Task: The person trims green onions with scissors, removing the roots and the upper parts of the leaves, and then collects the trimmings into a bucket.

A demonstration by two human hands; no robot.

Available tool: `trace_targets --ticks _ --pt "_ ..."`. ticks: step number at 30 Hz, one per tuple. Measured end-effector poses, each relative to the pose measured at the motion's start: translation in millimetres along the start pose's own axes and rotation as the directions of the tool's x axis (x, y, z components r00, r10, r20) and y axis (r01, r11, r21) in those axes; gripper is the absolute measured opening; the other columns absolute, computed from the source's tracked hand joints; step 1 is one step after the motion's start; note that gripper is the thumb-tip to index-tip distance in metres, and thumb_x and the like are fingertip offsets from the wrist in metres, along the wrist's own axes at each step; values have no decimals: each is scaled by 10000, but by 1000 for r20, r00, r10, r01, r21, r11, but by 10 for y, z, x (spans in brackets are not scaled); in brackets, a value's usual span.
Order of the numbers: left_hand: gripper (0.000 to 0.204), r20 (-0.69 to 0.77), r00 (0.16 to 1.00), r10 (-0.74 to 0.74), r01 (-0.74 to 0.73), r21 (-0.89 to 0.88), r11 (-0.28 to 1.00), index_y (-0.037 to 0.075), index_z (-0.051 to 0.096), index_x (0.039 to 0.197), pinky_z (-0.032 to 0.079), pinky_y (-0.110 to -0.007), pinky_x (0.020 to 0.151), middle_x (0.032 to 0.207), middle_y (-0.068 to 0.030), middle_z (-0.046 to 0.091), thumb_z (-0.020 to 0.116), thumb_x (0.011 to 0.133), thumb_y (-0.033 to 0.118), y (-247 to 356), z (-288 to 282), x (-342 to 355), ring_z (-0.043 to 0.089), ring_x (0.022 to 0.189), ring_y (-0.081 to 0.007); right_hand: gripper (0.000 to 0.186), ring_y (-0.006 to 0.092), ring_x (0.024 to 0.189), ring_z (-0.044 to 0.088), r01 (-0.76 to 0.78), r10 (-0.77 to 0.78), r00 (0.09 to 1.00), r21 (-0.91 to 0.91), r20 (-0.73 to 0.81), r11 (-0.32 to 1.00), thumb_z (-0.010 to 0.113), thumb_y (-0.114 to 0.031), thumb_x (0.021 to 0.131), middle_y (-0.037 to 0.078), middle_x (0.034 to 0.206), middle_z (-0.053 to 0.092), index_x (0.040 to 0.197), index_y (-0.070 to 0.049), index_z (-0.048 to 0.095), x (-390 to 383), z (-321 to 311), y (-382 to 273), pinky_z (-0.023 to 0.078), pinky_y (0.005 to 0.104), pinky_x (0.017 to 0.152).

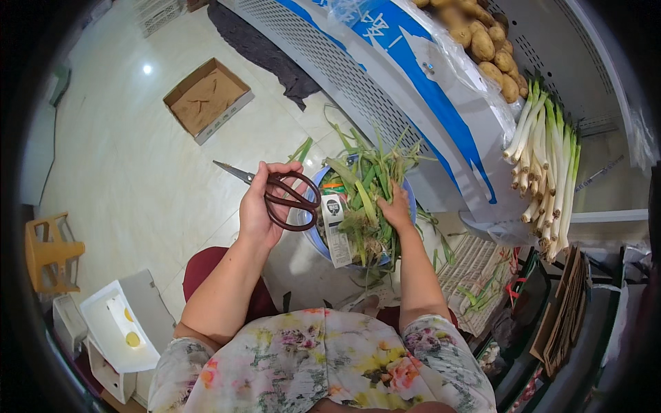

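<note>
My left hand (258,210) holds a pair of scissors (292,201) with dark brown loop handles. The blades are together and point to the far left, over the floor. A blue basin (312,237) stands on the floor in front of me, heaped with green leaf trimmings (368,179) that hang over its rim. Among them lie a white printed packet (336,230) and a bit of orange and green wrapping. My right hand (395,208) is closed on the leaves at the right side of the heap, its fingertips partly hidden among them.
On the shelf at the right lie long green onions (546,168) and potatoes (485,48). An open cardboard box (207,98) sits on the floor at the far left. A yellow stool (54,252) and white bins (127,320) stand left; a woven mat (468,275) and folded cardboard (561,310) are right.
</note>
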State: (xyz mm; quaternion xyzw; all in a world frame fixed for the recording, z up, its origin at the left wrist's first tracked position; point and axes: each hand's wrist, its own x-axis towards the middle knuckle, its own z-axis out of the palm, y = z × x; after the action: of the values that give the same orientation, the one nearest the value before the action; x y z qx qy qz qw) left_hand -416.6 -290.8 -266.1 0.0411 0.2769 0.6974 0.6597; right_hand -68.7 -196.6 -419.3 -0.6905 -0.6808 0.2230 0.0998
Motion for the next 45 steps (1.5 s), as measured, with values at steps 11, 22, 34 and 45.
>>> trace_targets --ticks 11,22,34,45 --pt "400 -4 1000 -11 11 -24 1000 16 587 1044 465 -474 1032 1167 -160 619 369 1068 351 60 -38 -11 550 1186 -276 950 351 1291 477 -622 603 753 585 264 521 639 -670 805 192 1366 534 1454 -15 408 845 -949 53 345 450 1080" --pt "401 -43 999 17 -18 -10 1000 11 589 1042 493 -465 1022 1174 -190 641 394 1059 360 60 -40 -10 576 1195 -297 828 383 1210 566 -159 191 945 -136 264 978 705 -587 759 232 1317 580 1322 -1 547 1354 -44 -1280 438 439 1006" --pt "422 -60 998 12 -12 -8 1000 -17 587 1049 496 -448 1021 1175 -199 637 379 1063 351 81 17 -58 578 1189 -286 398 367 1292 466 497 -473 867 -231 156 836 637 -161 908 179 1323 560 1283 -39 582 257 -596 -903 318 479 1101" --pt "402 28 1000 -9 9 2 1000 0 583 1055 472 -464 1042 1173 -175 622 384 1064 349 88 10 -122 552 1195 -277 495 335 1427 309 366 -348 929 -179 122 913 347 -371 1042 151 1502 403 1453 -109 433 156 317 -482 213 449 1184"
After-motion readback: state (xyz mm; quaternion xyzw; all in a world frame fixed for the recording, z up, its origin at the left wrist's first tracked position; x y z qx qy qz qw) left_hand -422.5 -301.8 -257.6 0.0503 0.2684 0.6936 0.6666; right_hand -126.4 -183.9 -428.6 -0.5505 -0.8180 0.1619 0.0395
